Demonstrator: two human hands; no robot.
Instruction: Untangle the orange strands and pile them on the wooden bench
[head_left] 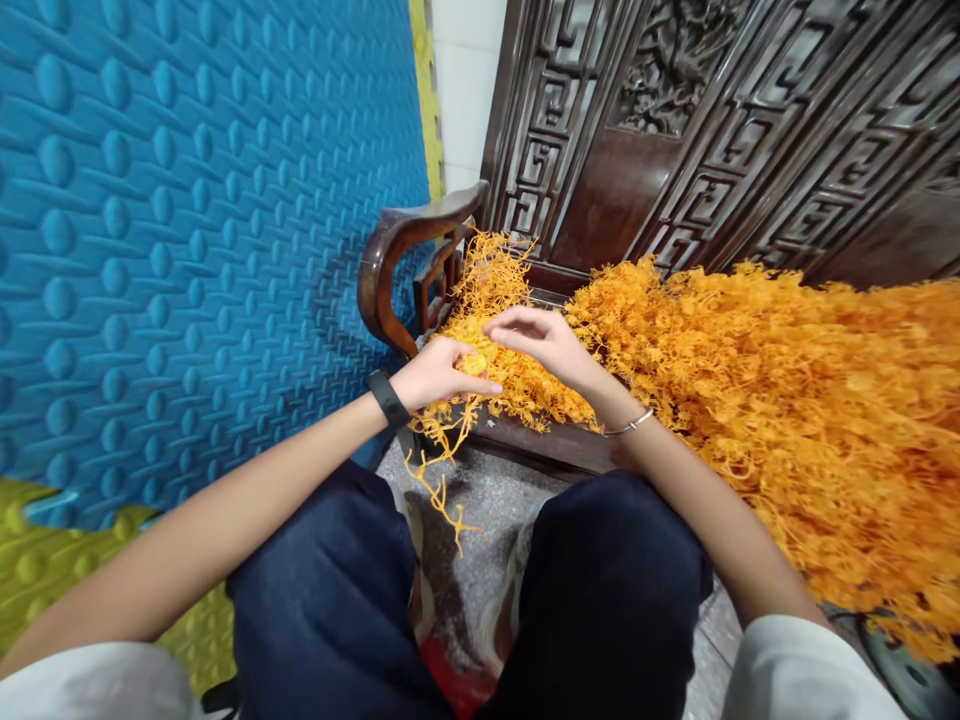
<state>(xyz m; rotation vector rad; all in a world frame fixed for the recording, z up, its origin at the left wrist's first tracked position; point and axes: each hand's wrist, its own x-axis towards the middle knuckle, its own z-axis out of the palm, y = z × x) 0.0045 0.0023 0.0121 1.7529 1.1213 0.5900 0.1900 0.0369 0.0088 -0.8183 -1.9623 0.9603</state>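
Note:
My left hand (437, 374), with a dark band at its wrist, is closed around a small yellow-orange piece (474, 364) of what looks like plastic flower or foliage. Orange branching stems (439, 490) hang below this hand; whether they join the held piece is hidden. My right hand (546, 345), with a thin bangle at the wrist, hovers just right of the left one. Its fingers are bent and apart from the thumb, with nothing visible in them. Under both hands lies a layer of orange plastic sprigs (536, 405).
A dark carved wooden bench has a curved armrest (379, 270) left of my hands and a tall back (615, 200) behind. A large orange heap (825, 400) fills its right side. Blue foam matting (187, 250) stands at left. My knees flank the grey floor (480, 510).

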